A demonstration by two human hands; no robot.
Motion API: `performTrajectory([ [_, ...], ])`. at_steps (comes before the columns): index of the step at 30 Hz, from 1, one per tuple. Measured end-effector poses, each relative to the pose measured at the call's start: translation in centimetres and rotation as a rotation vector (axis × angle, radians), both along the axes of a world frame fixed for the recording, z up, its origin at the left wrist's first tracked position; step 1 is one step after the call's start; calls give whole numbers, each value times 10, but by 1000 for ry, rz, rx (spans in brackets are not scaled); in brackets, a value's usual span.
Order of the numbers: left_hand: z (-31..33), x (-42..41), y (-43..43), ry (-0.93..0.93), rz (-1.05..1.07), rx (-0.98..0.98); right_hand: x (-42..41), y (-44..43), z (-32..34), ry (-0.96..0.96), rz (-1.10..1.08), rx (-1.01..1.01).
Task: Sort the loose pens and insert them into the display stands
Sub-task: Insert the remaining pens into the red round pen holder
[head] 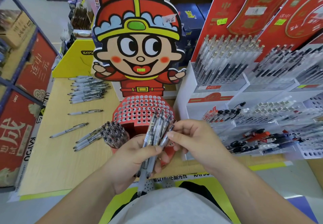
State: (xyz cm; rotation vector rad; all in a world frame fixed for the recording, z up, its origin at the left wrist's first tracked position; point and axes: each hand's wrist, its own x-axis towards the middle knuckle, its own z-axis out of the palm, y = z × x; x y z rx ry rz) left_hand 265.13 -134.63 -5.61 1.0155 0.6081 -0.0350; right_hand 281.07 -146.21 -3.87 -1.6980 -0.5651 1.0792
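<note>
Across the counter (57, 162) at left, loose pens (87, 90) lie scattered. At centre a pen bundle (153, 134) is gripped by the left hand (132, 157), one pen (165, 139) pinched out for sorting by the right hand (194, 136); next, a free display stand (139, 108) hole must be found.

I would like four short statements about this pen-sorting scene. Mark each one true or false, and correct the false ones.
1. The left hand grips a bundle of pens. True.
2. The right hand is open and idle. False: its thumb and forefinger pinch one pen at the bundle's right edge.
3. Every hole of the red stand holds a pen. False: many holes in its upper tier are plainly empty.
4. Loose pens lie on the table to the left of the stand. True.
</note>
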Motion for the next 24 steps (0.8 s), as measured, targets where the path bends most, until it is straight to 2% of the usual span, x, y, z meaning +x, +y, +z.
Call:
performTrajectory([
  [8,0,0,-8,150,113,-32,23,-14,3,66,-28,43],
  [12,-1,5,-18,240,313,-25,37,-26,2,35,-66,111],
  [15,-8,8,-29,274,483,-31,49,-35,1,-29,-104,179],
  [19,-14,5,-44,307,567,-37,59,-44,-1,-127,-106,210],
  [24,-20,-2,-53,266,604,-71,59,-45,-22,-463,18,117],
])
